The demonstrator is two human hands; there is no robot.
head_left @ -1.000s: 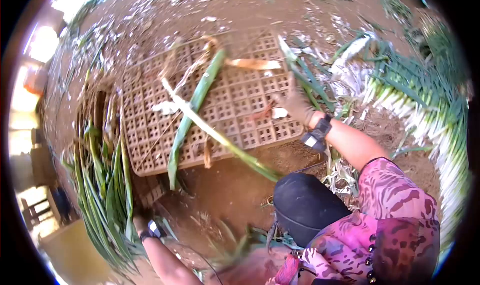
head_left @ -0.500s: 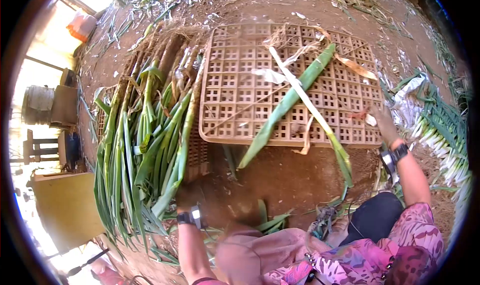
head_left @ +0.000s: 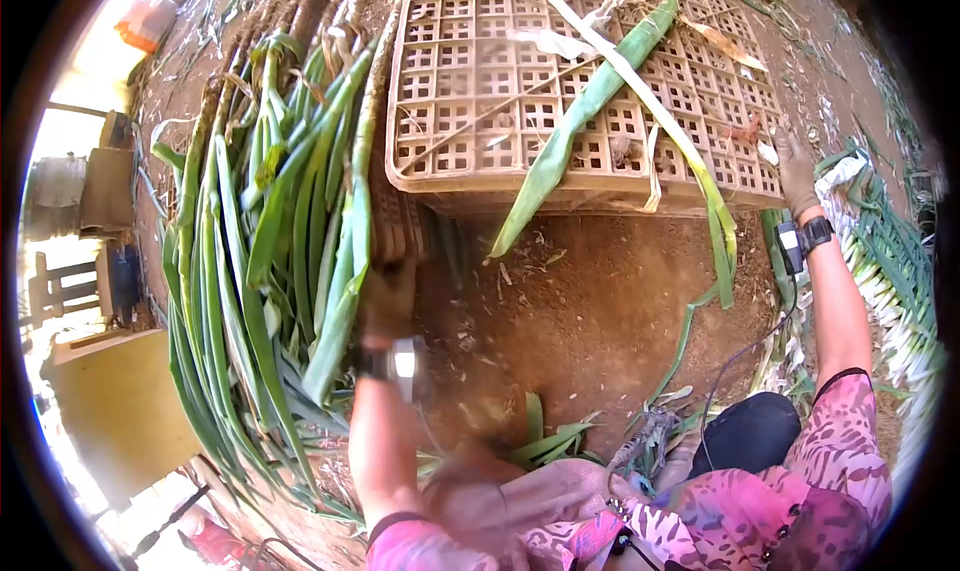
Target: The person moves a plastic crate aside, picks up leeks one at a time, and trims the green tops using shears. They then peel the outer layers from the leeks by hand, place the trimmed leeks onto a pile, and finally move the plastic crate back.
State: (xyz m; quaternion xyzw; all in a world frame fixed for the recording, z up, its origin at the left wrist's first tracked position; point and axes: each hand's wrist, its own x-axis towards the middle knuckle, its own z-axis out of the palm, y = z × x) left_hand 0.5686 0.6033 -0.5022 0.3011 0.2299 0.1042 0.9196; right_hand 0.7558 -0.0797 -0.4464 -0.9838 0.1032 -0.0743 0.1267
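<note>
My right hand (head_left: 796, 174), in a brownish glove, is at the right edge of an upturned tan plastic crate (head_left: 455, 136), its fingers closed over the rim. My left hand (head_left: 388, 296), gloved and blurred, is low beside the bundle of long green onions (head_left: 300, 196), near a second crate (head_left: 398, 221) under them; its fingers are not distinct. Across the upturned crate's top lie a pale-stemmed onion stalk (head_left: 640, 86) and a broad green leaf (head_left: 575, 121), crossing each other. Each wrist carries a dark strapped device.
More cleaned onions with white ends (head_left: 885, 281) lie in a row on the right. A yellowish box (head_left: 120, 401) stands at left. Leaf scraps (head_left: 550, 441) lie on the brown ground before my knees. A thin cable (head_left: 735, 371) runs from my right wrist.
The view has tipped downward, so the crate and onions sit higher in it. My left hand has moved forward beside the bundle; my right hand stays at the crate's right edge.
</note>
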